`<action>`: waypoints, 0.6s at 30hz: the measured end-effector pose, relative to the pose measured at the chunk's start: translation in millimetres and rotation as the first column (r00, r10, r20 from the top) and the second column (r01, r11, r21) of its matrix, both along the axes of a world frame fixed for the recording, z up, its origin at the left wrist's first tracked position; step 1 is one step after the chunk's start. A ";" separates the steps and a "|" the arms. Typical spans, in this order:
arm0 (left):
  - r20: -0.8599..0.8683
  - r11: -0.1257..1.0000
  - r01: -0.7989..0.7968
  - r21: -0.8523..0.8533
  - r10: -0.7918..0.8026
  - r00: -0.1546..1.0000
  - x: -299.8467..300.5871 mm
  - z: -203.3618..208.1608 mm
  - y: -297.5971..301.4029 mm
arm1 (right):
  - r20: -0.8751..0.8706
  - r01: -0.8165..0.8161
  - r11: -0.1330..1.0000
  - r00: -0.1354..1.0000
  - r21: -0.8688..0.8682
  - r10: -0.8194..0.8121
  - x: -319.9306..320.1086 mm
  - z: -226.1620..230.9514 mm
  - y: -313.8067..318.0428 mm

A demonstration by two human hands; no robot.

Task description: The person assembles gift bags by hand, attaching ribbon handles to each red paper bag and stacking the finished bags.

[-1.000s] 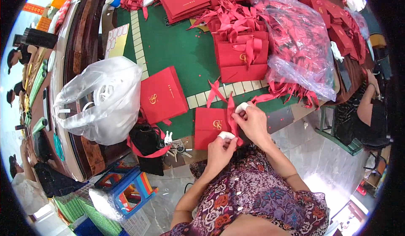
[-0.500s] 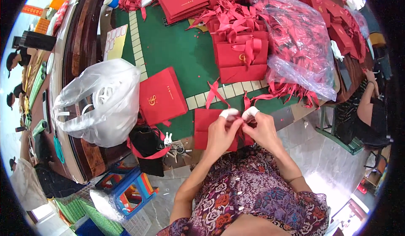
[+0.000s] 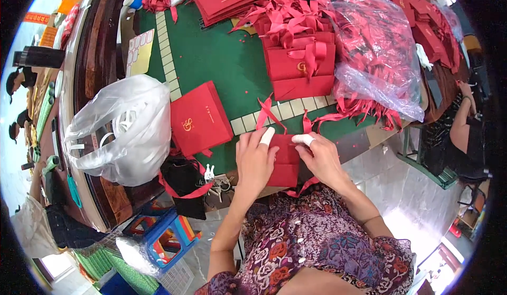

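A small red paper gift bag (image 3: pixel 284 160) lies at the table's near edge between my hands. My left hand (image 3: pixel 253 160) rests over its left side, fingers stretched out, a white cover on one finger. At the bag's upper right edge, my right hand (image 3: pixel 319 158) has its white-covered index finger and thumb close together on the paper. A red ribbon (image 3: pixel 266 114) stands up from the bag's far side, and another ribbon tail (image 3: pixel 303 188) trails below it. To the left lies a larger red bag (image 3: pixel 200 118), flat.
A translucent plastic bag (image 3: pixel 124 131) bulges at the left, near a black pouch (image 3: pixel 182 181) with keys. Farther back sit stacked red bags (image 3: pixel 301 68) with ribbons and a clear bag of ribbons (image 3: pixel 372 47). Another person's arm (image 3: pixel 462 110) shows at the right.
My hands were together, fingers working at the ribbon over the small bag. They have parted to its two sides, and a ribbon tail now shows at its lower right.
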State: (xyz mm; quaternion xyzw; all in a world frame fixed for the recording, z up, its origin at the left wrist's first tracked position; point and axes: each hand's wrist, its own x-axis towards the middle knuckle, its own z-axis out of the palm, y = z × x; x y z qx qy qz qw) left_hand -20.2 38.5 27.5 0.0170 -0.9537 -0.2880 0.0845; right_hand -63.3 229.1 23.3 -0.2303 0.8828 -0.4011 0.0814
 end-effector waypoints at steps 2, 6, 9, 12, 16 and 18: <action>0.055 0.995 0.083 -0.056 -0.080 0.995 -2.1 -6.7 0.3 | 0.070 0.030 0.998 0.997 -0.053 -0.026 -0.9 -2.8 -2.0; 0.062 0.992 0.109 -0.065 -0.105 0.993 -3.9 -4.1 1.4 | 0.067 0.033 0.999 0.997 -0.007 -0.033 -4.7 -2.2 -5.7; 0.052 0.992 0.118 -0.035 -0.116 0.992 -2.5 -0.5 2.1 | 0.071 0.074 0.997 0.995 -0.005 -0.074 -5.3 -2.3 -10.3; 0.042 0.991 0.121 0.065 -0.124 0.991 -0.5 -2.7 2.9 | 0.183 0.113 0.991 0.978 -0.065 -0.100 -4.4 -3.1 -12.8; 0.105 0.990 0.080 0.112 -0.092 0.990 4.7 -3.2 6.0 | -0.001 0.085 0.994 0.996 -0.076 -0.085 0.0 -10.0 -16.2; 0.104 0.992 0.075 0.105 -0.085 0.991 6.3 -4.5 7.9 | -0.075 0.074 0.995 0.994 -0.064 -0.079 2.3 -12.2 -18.7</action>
